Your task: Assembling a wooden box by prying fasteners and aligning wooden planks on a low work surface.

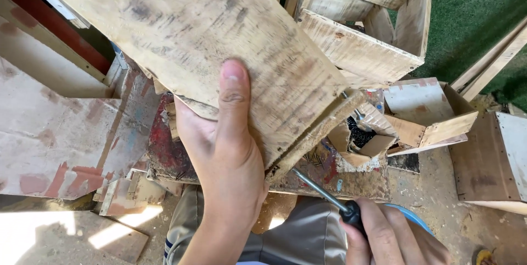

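Bracing the wooden panel [219, 40] with my left hand [225, 155], thumb pressed on top. My right hand [384, 237], fist closed round the screwdriver [324, 193], next needs its tip seated under the panel's edge.

Left hand [225, 149] raised, thumb flat, firm grip; right hand [387, 237] low, fingers curled.

The screwdriver [329, 199] tip is hidden under the wooden board [219, 40].

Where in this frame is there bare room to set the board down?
Bare patches: the green mat right of the wooden crate, and dusty ground between the screwdriver and right-hand box. The stained work block under the left hand is crowded.
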